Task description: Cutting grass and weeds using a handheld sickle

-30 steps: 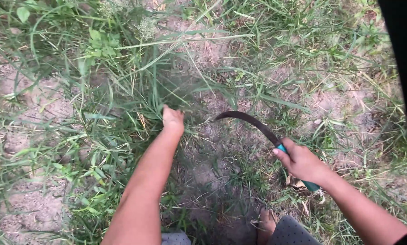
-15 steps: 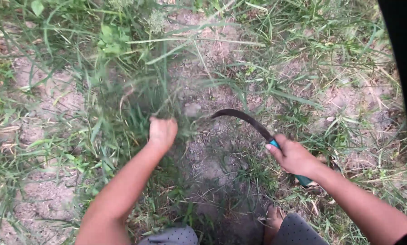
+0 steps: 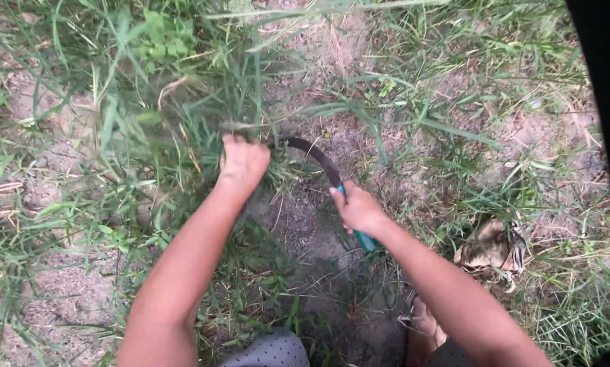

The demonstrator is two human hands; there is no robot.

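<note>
The left hand (image 3: 244,162) is closed on a grass tuft (image 3: 182,115) rising just beyond it. The right hand (image 3: 358,209) grips the sickle (image 3: 318,160), its blade tip right beside the left fist. The tuft looks uncut (much grass stands around).

The sickle (image 3: 318,163) has a dark, curved blade and a teal handle. Its handle end lies nearer the person than the grass clump (image 3: 182,115), and the blade arcs up toward the clump's base, where its tip seems to touch the stems. The clump is tall, green and blurred.
</note>
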